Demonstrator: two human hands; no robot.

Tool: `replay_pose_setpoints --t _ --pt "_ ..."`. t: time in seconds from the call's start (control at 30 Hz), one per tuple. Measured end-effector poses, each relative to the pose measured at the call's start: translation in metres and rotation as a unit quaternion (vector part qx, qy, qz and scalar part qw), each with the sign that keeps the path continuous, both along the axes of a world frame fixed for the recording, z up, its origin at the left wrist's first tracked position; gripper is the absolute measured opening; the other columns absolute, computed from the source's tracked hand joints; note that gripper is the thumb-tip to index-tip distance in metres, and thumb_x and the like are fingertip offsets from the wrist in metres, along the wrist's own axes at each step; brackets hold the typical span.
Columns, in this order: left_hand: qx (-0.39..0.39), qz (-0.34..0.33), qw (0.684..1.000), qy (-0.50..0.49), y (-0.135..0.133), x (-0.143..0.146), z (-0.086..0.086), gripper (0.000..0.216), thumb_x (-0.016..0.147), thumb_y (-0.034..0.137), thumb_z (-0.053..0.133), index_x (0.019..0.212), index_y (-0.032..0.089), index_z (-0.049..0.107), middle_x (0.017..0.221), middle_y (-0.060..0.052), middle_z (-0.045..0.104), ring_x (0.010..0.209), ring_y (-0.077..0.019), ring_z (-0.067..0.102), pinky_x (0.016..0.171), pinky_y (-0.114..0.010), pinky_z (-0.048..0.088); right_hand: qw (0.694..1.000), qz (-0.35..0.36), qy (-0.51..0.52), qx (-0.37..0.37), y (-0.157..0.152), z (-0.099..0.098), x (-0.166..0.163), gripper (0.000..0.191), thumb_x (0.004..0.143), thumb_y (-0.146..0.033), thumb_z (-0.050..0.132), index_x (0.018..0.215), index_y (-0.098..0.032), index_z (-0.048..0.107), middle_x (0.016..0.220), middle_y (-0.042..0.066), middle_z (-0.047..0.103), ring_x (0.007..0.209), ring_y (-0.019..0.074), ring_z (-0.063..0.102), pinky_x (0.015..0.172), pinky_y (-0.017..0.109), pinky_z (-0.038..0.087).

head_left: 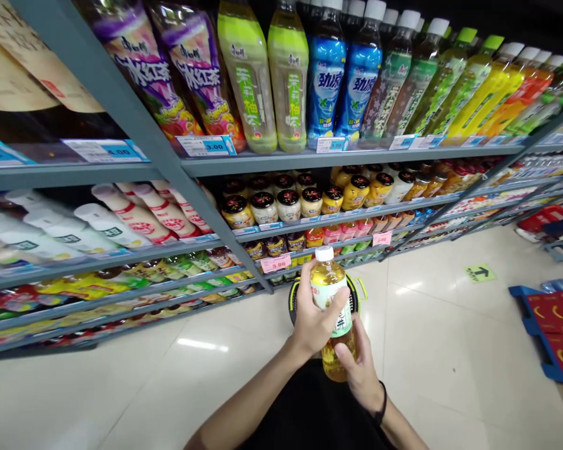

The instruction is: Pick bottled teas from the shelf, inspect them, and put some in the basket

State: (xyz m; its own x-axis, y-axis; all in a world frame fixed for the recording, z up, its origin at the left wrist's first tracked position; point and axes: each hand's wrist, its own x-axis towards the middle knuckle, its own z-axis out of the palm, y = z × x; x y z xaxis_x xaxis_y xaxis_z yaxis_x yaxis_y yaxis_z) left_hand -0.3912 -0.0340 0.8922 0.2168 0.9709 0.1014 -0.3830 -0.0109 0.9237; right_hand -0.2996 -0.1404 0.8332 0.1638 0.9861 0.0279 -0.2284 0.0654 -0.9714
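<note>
Shop shelving (309, 164) runs along an aisle with a pale tiled floor (426, 337), drink bottles standing along the top shelf's front edge and jars on the shelf beneath. Off the shelves, held out over the floor near the lower front edges, is a white-capped bottle (326, 292) of golden drink, slightly tilted, its base clear of any support but the hands. Beyond it shows part of what looks like a black basket (292, 306). Holding the bottle well would probably mean letting the right hand (363, 370) steady the weight low down while the left hand (311, 326) guides the upper part lightly; a firm squeeze could dent the plastic, and shifting the left thumb would uncover more of the label's print. As for the grip, the left is closed around the upper body, only as wide as the bottle, with its thumb laid across the pale green label and its fingers wrapping the far left side. Below, the right grip is also curled onto the bottle, its thumb pressed to the lower front and the fingers along the right side. So 2 hands share 1 bottle; how hard each presses cannot be told.
</note>
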Motion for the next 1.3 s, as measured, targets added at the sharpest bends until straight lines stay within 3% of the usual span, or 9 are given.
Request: replay_pose_setpoints --t 0.2,0.67,0.93,1.0,1.1,1.2,1.23,1.3 --pt "-0.039 0.002 0.999 -0.025 0.004 -0.005 -0.004 0.055 0.089 0.044 0.082 0.126 0.023 0.048 0.1 -0.005 0.064 0.081 -0.0193 0.062 0.075 -0.031 0.053 1.0 -0.009 -0.015 -0.013 0.002 0.009 -0.006 0.031 0.102 -0.045 0.071 0.117 -0.024 0.055 0.103 0.002 0.064 0.092 0.0175 0.062 0.085 0.027 0.052" --pt "-0.035 0.024 0.994 -0.098 0.001 -0.008 -0.022 0.045 0.094 0.038 0.079 0.126 0.025 0.051 0.098 -0.002 0.062 0.079 -0.0143 0.057 0.075 -0.027 0.049 0.997 0.007 -0.054 -0.056 -0.001 0.005 -0.003 0.034 0.102 -0.045 0.071 0.123 -0.025 0.053 0.112 0.002 0.066 0.099 0.0174 0.063 0.091 0.028 0.051" --pt "-0.088 0.072 0.985 -0.127 0.009 -0.017 -0.02 0.048 0.092 0.05 0.074 0.126 0.022 0.055 0.104 -0.004 0.068 0.085 -0.0175 0.063 0.08 -0.029 0.051 0.994 0.034 -0.062 -0.08 0.006 0.012 -0.007 0.04 0.1 -0.046 0.074 0.127 -0.024 0.055 0.115 0.005 0.067 0.102 0.019 0.064 0.091 0.029 0.053" --pt "-0.098 0.086 0.981 -0.147 0.012 -0.023 -0.017 0.049 0.089 0.051 0.076 0.123 0.022 0.056 0.101 -0.004 0.07 0.079 -0.017 0.065 0.074 -0.028 0.052 0.993 0.055 -0.024 -0.106 0.008 0.013 -0.007 0.042 0.098 -0.048 0.074 0.128 -0.024 0.055 0.112 0.005 0.066 0.086 0.0157 0.063 0.073 0.024 0.055" --pt "-0.141 0.081 0.965 -0.208 0.017 -0.033 -0.014 0.052 0.087 0.059 0.073 0.116 0.018 0.059 0.091 -0.005 0.072 0.065 -0.0168 0.064 0.059 -0.027 0.052 0.967 0.144 0.123 -0.17 0.013 0.013 -0.009 0.049 0.1 -0.06 0.065 0.129 -0.022 0.058 0.095 0.004 0.065 0.057 0.0101 0.051 0.041 0.017 0.036" --pt "-0.177 0.065 0.947 -0.261 0.026 -0.041 -0.012 0.063 0.084 0.07 0.069 0.109 0.012 0.066 0.082 -0.007 0.073 0.061 -0.0173 0.066 0.052 -0.024 0.053 0.905 0.271 0.255 -0.205 0.019 0.014 -0.011 0.061 0.1 -0.072 0.053 0.122 -0.016 0.064 0.092 0.009 0.066 0.06 0.0145 0.06 0.036 0.016 0.032" --pt "-0.176 0.067 0.944 -0.27 0.029 -0.043 -0.011 0.065 0.083 0.072 0.069 0.109 0.012 0.067 0.084 -0.007 0.074 0.064 -0.018 0.069 0.054 -0.024 0.055 0.896 0.293 0.266 -0.201 0.021 0.015 -0.011 0.06 0.1 -0.071 0.053 0.122 -0.016 0.065 0.094 0.01 0.067 0.066 0.017 0.064 0.036 0.015 0.035" --pt "-0.158 0.081 0.943 -0.281 0.035 -0.047 -0.01 0.066 0.081 0.072 0.071 0.112 0.014 0.069 0.093 -0.007 0.077 0.073 -0.0203 0.074 0.063 -0.027 0.061 0.91 0.297 0.238 -0.167 0.025 0.017 -0.008 0.05 0.102 -0.06 0.058 0.128 -0.018 0.063 0.1 0.012 0.069 0.075 0.02 0.069 0.04 0.017 0.042"
